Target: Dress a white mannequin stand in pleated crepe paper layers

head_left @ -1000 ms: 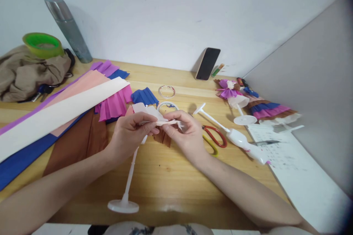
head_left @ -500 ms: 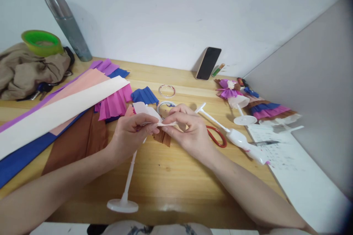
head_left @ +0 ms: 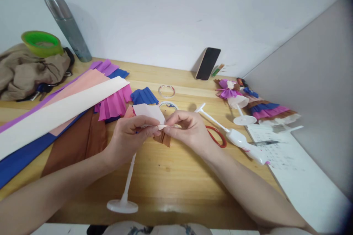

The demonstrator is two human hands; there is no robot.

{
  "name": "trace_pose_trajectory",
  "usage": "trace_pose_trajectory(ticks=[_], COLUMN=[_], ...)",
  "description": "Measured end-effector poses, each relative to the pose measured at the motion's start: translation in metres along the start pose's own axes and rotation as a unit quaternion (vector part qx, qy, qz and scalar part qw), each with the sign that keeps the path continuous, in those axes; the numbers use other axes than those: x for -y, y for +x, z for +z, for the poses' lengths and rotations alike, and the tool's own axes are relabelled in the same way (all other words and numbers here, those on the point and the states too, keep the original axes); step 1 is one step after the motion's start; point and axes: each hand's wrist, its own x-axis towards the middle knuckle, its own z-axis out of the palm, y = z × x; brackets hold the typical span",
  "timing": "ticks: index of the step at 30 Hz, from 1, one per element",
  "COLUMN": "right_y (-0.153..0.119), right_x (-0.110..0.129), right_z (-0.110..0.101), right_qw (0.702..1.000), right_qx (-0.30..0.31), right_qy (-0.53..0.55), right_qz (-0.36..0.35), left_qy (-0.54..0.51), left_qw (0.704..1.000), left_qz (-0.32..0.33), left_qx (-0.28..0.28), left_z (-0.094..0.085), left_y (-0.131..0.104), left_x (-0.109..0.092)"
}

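Observation:
Between my fingertips is a piece of white crepe paper (head_left: 150, 112), its near edge gathered into narrow folds and its far part standing up flat. My left hand (head_left: 132, 132) pinches that edge from the left, thumb below and fingers above. From the right, my right hand (head_left: 190, 130) pinches the same folded edge, close to the left fingertips. Below my left hand a white plastic stand (head_left: 128, 183) rises from a round base, its upper end hidden behind the hand. Pleated blue paper (head_left: 145, 96) and a brown pleated piece (head_left: 163, 138) lie just beyond and under my hands.
Long crepe paper strips (head_left: 60, 104) cover the left side. Two tape rolls, one a clear ring (head_left: 166, 91), lie beyond my hands. At right are a red ring (head_left: 217, 137), a white doll body on a stand (head_left: 239, 141), a paper dress (head_left: 271, 110) and a notebook (head_left: 303, 169). A phone (head_left: 208, 63) leans on the wall.
My right hand has shifted slightly down and right along the paper's edge. The white paper's upright part shows wider now. My left hand stays almost in place.

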Motion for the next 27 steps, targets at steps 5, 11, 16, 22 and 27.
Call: trace_pose_trajectory(ticks=[5,11,16,22,27], right_y=[0.001,0.002,0.005,0.004,0.002], right_x=[0.002,-0.005,-0.019,-0.012,-0.005], right_z=[-0.002,0.000,0.003,0.004,0.005], right_qw=[1.000,0.999,0.996,0.996,0.996], right_qx=[-0.007,-0.019,-0.056,-0.038,-0.031], right_qy=[0.020,0.030,0.062,0.082,0.086], right_qz=[-0.017,-0.018,-0.027,0.005,0.015], left_qy=[-0.049,-0.045,-0.052,-0.033,-0.016], left_qw=[0.996,0.992,0.987,0.982,0.985], left_qz=[-0.081,-0.115,-0.148,-0.184,-0.164], left_qx=[-0.002,-0.016,-0.028,-0.026,-0.043], left_z=[0.001,0.002,0.003,0.000,0.000], left_y=[0.002,0.004,0.005,0.006,0.006], left_x=[-0.007,-0.012,-0.014,-0.011,-0.009])
